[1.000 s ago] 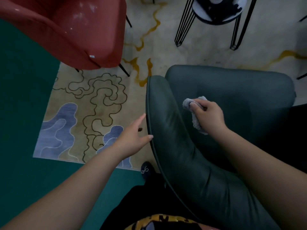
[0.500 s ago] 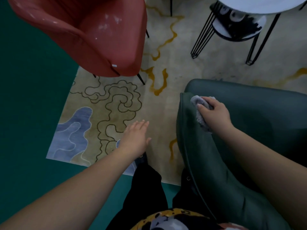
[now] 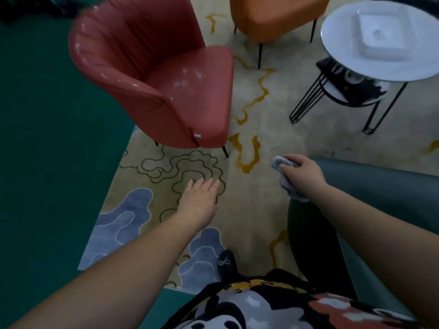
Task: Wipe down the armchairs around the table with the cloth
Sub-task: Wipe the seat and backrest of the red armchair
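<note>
My right hand [image 3: 303,175] grips a crumpled grey cloth [image 3: 285,180] at the left edge of the dark green armchair [image 3: 380,198], which fills the lower right. My left hand [image 3: 199,198] hovers flat with fingers apart over the rug, holding nothing, between the green armchair and a red armchair [image 3: 161,79]. The red armchair stands at the upper left, its seat shiny with pale smudges. An orange armchair [image 3: 278,15] shows at the top, cut off by the frame. The round white table [image 3: 380,41] stands at the upper right.
A patterned beige rug [image 3: 261,119] with yellow and blue shapes lies under the chairs, on teal floor [image 3: 47,162]. A square white tray [image 3: 377,38] sits on the table, above a dark lower shelf on black wire legs [image 3: 306,100]. My dark shoe [image 3: 225,263] is on the rug.
The view has swung up and left, bringing the red armchair, orange armchair and table top into sight. My left hand came off the green armchair's edge. My right hand with the cloth reached that chair's left edge.
</note>
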A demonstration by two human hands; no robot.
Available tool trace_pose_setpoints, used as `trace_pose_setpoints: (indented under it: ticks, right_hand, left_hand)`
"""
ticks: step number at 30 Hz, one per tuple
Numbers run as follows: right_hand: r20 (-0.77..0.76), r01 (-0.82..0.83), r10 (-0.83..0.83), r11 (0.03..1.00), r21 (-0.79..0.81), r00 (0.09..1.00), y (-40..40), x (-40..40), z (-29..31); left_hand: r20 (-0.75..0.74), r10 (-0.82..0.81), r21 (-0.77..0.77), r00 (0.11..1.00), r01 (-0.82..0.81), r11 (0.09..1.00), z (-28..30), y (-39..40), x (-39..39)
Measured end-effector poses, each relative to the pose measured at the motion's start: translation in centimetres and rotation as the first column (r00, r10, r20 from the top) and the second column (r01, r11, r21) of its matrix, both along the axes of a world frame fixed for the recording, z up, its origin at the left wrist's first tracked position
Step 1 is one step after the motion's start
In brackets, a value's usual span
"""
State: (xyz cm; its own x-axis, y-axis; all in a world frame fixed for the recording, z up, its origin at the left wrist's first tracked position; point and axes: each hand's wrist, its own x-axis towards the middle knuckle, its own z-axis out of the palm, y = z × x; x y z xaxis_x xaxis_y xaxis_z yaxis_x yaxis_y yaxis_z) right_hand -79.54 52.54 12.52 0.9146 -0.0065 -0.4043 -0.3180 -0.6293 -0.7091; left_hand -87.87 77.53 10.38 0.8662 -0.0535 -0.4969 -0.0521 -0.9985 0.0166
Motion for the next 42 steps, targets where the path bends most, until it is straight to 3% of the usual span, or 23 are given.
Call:
trace_pose_setpoints:
  ticks: [16,30,42]
  right_hand:
    - [0.023,-0.130,0.133,0.986,-0.100,0.991,6.1,12.8,-0.8]
    - [0.059,-0.200,0.208,0.972,-0.125,0.976,5.2,31.0,0.1]
    - [0.035,-0.324,0.330,0.939,-0.111,0.943,11.4,42.8,-1.2]
  left_hand:
    - [-0.008,0.035,0.008,0.999,-0.035,0.999,-0.7,5.3,12.2]
    - [-0.051,0.277,-0.035,0.960,-0.279,0.960,0.3,5.0,28.2]
    - [-0.095,0.347,-0.038,0.933,-0.351,0.935,-1.5,10.1,39.2]
